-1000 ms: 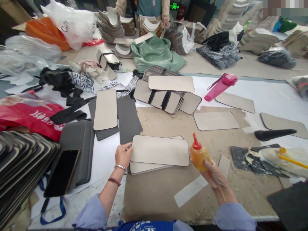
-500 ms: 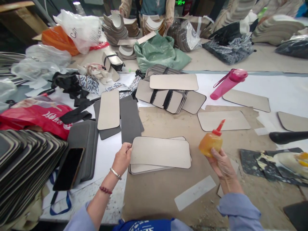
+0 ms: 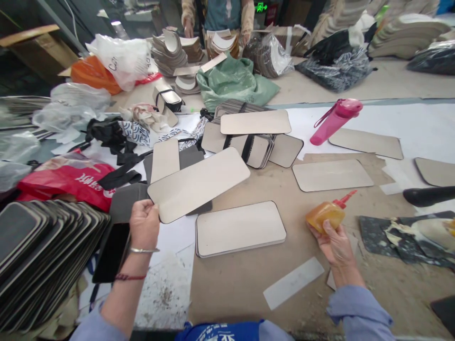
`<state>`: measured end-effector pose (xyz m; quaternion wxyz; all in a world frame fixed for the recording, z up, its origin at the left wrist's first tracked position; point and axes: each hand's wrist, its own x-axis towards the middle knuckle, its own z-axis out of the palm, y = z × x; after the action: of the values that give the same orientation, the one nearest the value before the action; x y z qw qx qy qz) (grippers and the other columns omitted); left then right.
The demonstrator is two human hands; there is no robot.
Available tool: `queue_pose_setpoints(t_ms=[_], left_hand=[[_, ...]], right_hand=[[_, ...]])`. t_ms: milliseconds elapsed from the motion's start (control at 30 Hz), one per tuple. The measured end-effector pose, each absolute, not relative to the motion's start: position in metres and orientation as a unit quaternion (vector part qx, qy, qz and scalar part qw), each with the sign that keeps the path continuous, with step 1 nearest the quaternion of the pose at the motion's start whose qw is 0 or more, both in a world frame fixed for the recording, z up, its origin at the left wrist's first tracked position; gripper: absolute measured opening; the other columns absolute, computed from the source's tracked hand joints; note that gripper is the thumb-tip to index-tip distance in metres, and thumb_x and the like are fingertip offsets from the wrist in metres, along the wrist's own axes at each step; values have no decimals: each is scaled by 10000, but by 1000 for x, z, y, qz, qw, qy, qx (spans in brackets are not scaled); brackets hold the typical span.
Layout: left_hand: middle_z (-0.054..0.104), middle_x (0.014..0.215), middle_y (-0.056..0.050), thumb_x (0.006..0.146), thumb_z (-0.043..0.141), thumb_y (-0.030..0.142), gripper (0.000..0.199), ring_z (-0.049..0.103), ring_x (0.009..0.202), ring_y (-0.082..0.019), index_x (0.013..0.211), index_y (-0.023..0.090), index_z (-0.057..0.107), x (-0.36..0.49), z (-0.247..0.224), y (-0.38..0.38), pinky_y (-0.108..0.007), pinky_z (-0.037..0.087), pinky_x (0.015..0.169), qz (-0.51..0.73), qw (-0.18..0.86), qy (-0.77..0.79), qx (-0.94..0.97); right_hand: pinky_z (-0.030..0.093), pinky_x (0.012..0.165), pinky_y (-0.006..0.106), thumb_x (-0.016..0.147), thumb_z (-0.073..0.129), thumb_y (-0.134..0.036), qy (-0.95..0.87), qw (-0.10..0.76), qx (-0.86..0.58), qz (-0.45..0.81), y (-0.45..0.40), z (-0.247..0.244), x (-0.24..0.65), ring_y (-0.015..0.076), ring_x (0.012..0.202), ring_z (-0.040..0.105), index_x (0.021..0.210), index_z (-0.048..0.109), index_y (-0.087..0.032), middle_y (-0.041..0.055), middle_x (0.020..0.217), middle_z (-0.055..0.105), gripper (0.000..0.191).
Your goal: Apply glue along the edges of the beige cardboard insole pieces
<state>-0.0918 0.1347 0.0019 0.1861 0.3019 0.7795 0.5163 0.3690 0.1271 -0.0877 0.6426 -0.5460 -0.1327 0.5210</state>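
Observation:
My left hand (image 3: 145, 222) pinches the lower left corner of a beige rounded-corner panel (image 3: 201, 184), holding it tilted above the table. Its far end rises to the right, partly covering grey panels beneath. In front of me lies a short stack of similar beige panels (image 3: 241, 228) with dark edges. My right hand (image 3: 334, 244) is wrapped around a squeeze bottle (image 3: 325, 217) of amber liquid, its red nozzle pointing up and right. The bottle is apart from the stack. A whitish strip (image 3: 293, 283) lies on the brown sheet between stack and right forearm.
A phone (image 3: 111, 253) and a tall pile of dark-edged panels (image 3: 46, 255) stand at left. Strapped panels (image 3: 261, 149), a pink water bottle (image 3: 336, 122) and loose panels (image 3: 332, 175) lie farther back. Across the table stands another person (image 3: 223, 19). A glue-smeared dark board (image 3: 384, 241) lies right.
My left hand has lifted the top panel off the stack and swung it left and up. My right hand has moved slightly right and down, the bottle leaning further over.

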Motion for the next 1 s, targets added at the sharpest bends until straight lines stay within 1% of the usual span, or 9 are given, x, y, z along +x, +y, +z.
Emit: queue_pose_setpoints(t_ms=[67, 233, 367, 500, 567, 667, 800, 900, 1000], left_hand=[[497, 559, 63, 654, 519, 137, 172, 502, 473, -104, 788, 203, 435, -90, -36, 134, -202, 428, 440, 536, 233, 793, 172], [495, 562, 65, 672, 454, 100, 168, 494, 441, -92, 775, 205, 373, -71, -95, 126, -216, 446, 435, 528, 249, 804, 114], [523, 612, 51, 714, 452, 127, 145, 541, 486, -93, 818, 199, 382, -67, -104, 133, -239, 488, 498, 521, 274, 799, 120], [551, 701, 13, 806, 417, 261, 111, 603, 587, -111, 886, 188, 391, -72, -103, 127, -274, 523, 590, 502, 290, 801, 150], [553, 757, -4, 821, 427, 346, 185, 612, 635, -120, 908, 185, 401, -71, -100, 112, -297, 527, 640, 481, 288, 809, 178], [554, 793, -14, 731, 592, 424, 340, 606, 705, -153, 923, 176, 461, -58, -97, 82, -346, 518, 725, 430, 303, 811, 257], [524, 875, -32, 611, 730, 288, 408, 566, 828, -202, 945, 169, 526, -35, -96, 58, -430, 474, 845, 365, 313, 795, 371], [486, 957, -60, 615, 699, 139, 414, 501, 986, -238, 993, 155, 532, -27, -99, 55, -475, 395, 951, 341, 299, 779, 433], [468, 980, -72, 658, 652, 93, 431, 466, 1015, -248, 1060, 151, 507, -28, -103, 53, -486, 382, 958, 328, 287, 765, 475]], right_hand=[[580, 707, 318, 555, 816, -241, -135, 645, -548, 515, 125, -87, 368, 117, 762, 629, 821, 604, -244, -52, 884, 654, 340], [571, 678, 299, 575, 802, -254, -135, 646, -550, 511, 116, -77, 362, 122, 787, 626, 820, 608, -257, -51, 916, 659, 312], [557, 653, 280, 616, 772, -322, -122, 664, -527, 516, 103, -55, 351, 133, 815, 625, 911, 631, -294, -39, 1033, 651, 328], [553, 731, 418, 661, 713, -415, -115, 660, -495, 553, 89, -27, 335, 223, 956, 616, 1027, 623, -346, -34, 1166, 609, 383], [539, 759, 483, 674, 685, -439, -125, 653, -496, 559, 80, -16, 327, 263, 976, 614, 1065, 614, -354, -26, 1177, 605, 406], [559, 702, 426, 663, 685, -430, -136, 634, -516, 560, 68, -8, 315, 251, 883, 645, 1073, 621, -324, 8, 1094, 643, 428], [567, 610, 348, 630, 699, -390, -119, 606, -519, 591, 60, -11, 297, 233, 808, 657, 1045, 632, -280, 17, 977, 666, 435], [564, 617, 327, 627, 695, -378, -97, 598, -507, 613, 58, -16, 283, 212, 788, 655, 1000, 637, -258, 9, 924, 669, 397], [560, 646, 336, 639, 696, -381, -103, 594, -498, 624, 55, -16, 272, 207, 809, 652, 1016, 626, -264, 14, 941, 669, 401]])
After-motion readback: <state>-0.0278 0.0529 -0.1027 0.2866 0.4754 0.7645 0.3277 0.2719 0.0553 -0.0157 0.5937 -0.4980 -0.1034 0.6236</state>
